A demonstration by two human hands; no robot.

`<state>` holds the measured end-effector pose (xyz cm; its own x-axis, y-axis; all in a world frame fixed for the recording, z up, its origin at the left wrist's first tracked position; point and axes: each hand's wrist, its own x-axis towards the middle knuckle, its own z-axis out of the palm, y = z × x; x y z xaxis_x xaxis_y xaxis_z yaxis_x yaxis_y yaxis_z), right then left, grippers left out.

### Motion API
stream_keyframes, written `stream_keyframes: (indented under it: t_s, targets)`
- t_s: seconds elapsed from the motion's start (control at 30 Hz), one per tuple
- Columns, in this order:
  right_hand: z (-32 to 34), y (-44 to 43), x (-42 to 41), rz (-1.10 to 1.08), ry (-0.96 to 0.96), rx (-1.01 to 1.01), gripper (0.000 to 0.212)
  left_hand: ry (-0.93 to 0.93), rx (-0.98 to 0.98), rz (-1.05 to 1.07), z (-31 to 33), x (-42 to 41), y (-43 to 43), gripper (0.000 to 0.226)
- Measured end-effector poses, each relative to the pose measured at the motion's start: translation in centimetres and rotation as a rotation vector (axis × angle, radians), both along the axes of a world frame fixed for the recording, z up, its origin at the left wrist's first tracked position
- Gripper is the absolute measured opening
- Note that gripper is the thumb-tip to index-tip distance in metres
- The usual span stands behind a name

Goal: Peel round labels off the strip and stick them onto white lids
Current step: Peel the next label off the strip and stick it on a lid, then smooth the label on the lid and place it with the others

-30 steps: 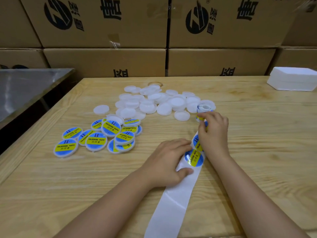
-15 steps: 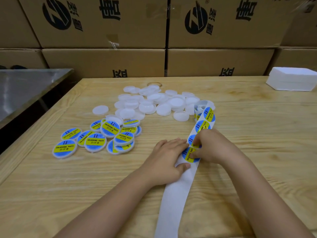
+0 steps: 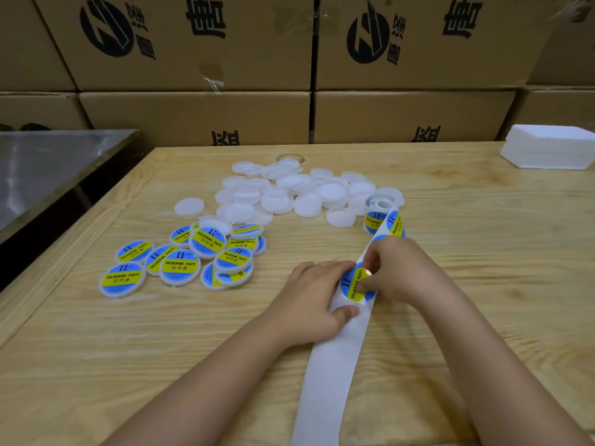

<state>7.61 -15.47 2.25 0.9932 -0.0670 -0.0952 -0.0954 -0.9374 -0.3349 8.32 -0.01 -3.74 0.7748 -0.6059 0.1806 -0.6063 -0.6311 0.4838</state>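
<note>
Near the middle of the table (image 3: 483, 284), the left hand (image 3: 309, 297) presses the strip (image 3: 325, 381) flat, fingers straight. Just right of it, the right hand (image 3: 402, 272) pinches the lifted edge of a round label (image 3: 352, 284) that is partly stuck to the strip. White lids (image 3: 331, 191) lie farther back, with labelled lids (image 3: 180, 268) to the left.

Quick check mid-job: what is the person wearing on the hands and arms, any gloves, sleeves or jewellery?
Nothing worn shows. The left hand and right hand are bare, without gloves, and no rings show on the fingers. Both forearms are uncovered down to the picture's edge: no sleeves, watch or bracelet in view.
</note>
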Motion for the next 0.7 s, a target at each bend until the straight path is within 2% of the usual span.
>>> stream_keyframes:
  t_s: [0.1,0.2,0.4,0.53,0.7]
  targets:
    - [0.1,-0.1,-0.1,0.017,-0.054,0.021,0.013,0.016,-0.006,0.017,0.0,0.0,0.0,0.072]
    - [0.3,-0.7,-0.3,0.024,-0.019,0.092,0.012,0.013,0.0,0.018,0.1,0.0,0.0,0.068]
    - [1.3,-3.4,-0.6,0.027,0.161,0.516,0.012,0.019,0.067,-0.017,0.2,0.0,0.0,0.071]
    - [1.6,-4.5,-0.6,0.028,0.202,0.666,0.01,-0.014,0.124,-0.047,0.0,0.1,0.0,0.072]
    - [0.8,-2.7,0.5,-0.043,-0.075,1.265,0.014,-0.052,0.165,-0.042,-0.4,0.2,-0.1,0.08]
